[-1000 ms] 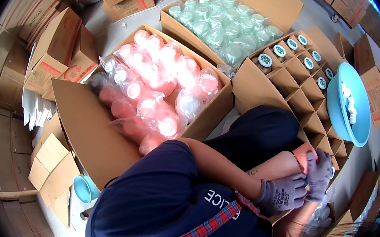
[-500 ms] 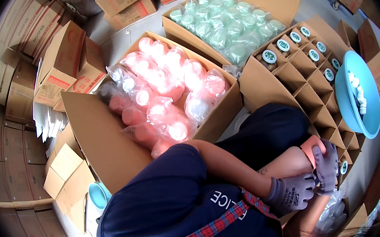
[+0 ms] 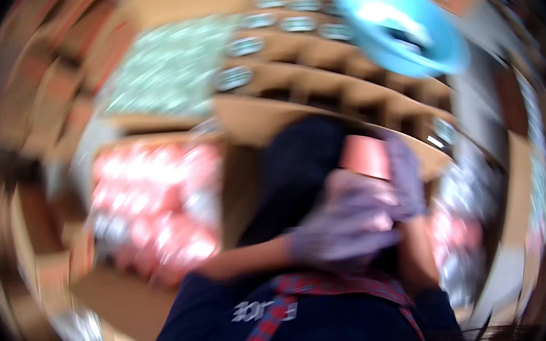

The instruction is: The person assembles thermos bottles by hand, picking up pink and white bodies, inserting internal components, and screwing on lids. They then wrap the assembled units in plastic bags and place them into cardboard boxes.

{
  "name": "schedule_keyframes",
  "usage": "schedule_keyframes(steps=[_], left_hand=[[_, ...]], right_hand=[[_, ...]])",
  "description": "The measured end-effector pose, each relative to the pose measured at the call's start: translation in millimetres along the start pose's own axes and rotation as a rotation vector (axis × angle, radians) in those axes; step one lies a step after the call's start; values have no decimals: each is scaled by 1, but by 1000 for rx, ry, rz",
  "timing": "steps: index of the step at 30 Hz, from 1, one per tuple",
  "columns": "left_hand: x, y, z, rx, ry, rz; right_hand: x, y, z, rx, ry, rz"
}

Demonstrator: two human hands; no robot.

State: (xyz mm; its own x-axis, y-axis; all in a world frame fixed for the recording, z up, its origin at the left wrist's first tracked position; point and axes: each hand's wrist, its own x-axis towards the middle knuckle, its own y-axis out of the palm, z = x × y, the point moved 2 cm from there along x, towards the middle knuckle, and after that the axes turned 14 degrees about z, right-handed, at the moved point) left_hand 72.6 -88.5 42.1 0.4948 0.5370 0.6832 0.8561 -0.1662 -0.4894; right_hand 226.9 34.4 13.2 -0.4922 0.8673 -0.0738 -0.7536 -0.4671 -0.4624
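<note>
Motion blur smears the whole view. My two hands, in grey-purple work gloves, are close together in front of my torso, right of the middle. A salmon-pink cylinder [image 3: 365,156], cup-like, stands up between them, with a dark line across its lower part. My right hand [image 3: 407,176] is closed along its right side. Just below and to the left, my left hand [image 3: 345,226] reaches across near the cylinder's lower part, its fingers too blurred to read. Beyond them is an open carton with cardboard dividers [image 3: 321,59], with several round green-and-white lids [image 3: 246,46] in its cells.
At left an open carton holds pink bagged items [image 3: 157,209]; behind it another holds pale green bagged ones [image 3: 169,68]. A light blue basin [image 3: 397,24] rests at the divided carton's far right. Clear plastic-wrapped items [image 3: 457,217] lie to my right. Stacked cartons [image 3: 50,80] are at far left.
The view has swung to the right, so the cartons and basin appear further left and higher. My right hand still holds the pink cylinder; my left hand appears nearer to it.
</note>
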Motion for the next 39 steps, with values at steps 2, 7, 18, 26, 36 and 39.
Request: schedule_keyframes(steps=[2,7,18,26,36,39], left_hand=[[-25,-43,7,111,-219,51],[-58,-96,37,340,-496,143],[-123,-251,38,664,-939,-255],[-24,-115,-47,-19,-649,63],[42,-92,68,-275,-442,93],[45,-72,102,-353,-741,-55]], right_hand=[[-8,1,-23,-13,-45,-93],[-18,4,-26,69,-347,-298],[-12,17,-23,37,-358,-307],[-35,38,80,-95,-750,144],[16,-151,49,-794,-709,-510],[70,-159,24,-7,-546,-247]])
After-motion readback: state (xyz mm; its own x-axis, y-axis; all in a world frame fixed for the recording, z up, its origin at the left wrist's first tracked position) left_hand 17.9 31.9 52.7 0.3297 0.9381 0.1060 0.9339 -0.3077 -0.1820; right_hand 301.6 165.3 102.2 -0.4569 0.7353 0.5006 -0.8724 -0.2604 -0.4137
